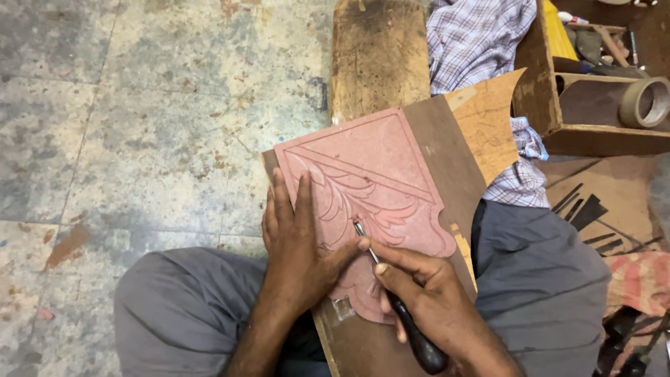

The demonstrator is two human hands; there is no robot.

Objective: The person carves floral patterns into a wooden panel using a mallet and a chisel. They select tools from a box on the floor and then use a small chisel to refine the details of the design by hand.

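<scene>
While the right hand [429,293] pinches a carving tool [398,307] between thumb and fingers, dark handle running back under the palm, its metal tip touches the pink carved panel [377,174] at a leaf scroll. Left hand [296,241] lies flat, fingers together, pressing the panel, thumb stretched toward the tool shaft. Panel sits on a brown wooden board [447,160] across the person's lap, grey trousers [537,265] either side. Beyond: wooden plank [377,56], checked cloth [474,35], wooden box [593,132] with a tape roll [645,101]. Spare dark tools [583,209] lie right, tiled floor [139,126] left.
</scene>
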